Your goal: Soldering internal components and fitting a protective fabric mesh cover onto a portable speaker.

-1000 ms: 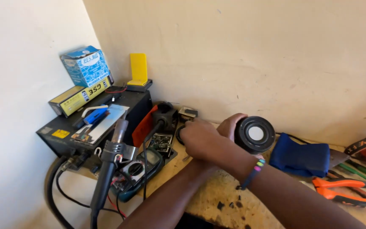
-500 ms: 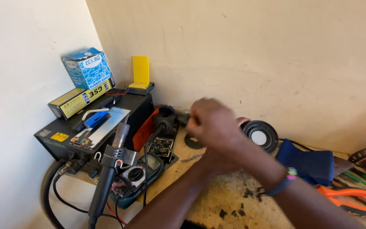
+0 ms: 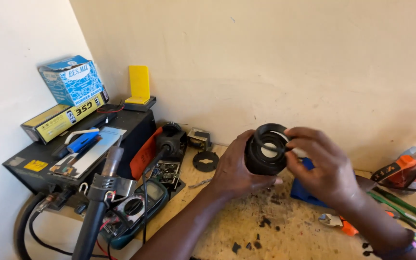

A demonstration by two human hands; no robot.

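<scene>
Two hands on one black round speaker (image 3: 266, 155), held above a stained wooden bench (image 3: 227, 226), near the wall. Left hand (image 3: 237, 166): fingers curled round the speaker's side, cupping it from the left and below, thumb near the front rim. Right hand (image 3: 324, 168): fingertips pinched on the raised ring at the speaker's front, upper right edge; bead bracelet (image 3: 400, 245) at the wrist. Step in hand, as judged: seating or turning the ring on the body. Best done with the body kept steady in the left palm, ring kept level, light even pressure round the rim, no prying on the pale cone inside. Whether the ring is threaded or clipped: cannot tell. Nearby: loose black disc (image 3: 205, 161) on the bench, left of the speaker; blue pouch (image 3: 302, 190) just behind the hands; multimeter (image 3: 133, 207) and hot-air wand (image 3: 99, 202) at lower left; pliers (image 3: 335, 221) and screwdrivers (image 3: 396, 204) at right.
</scene>
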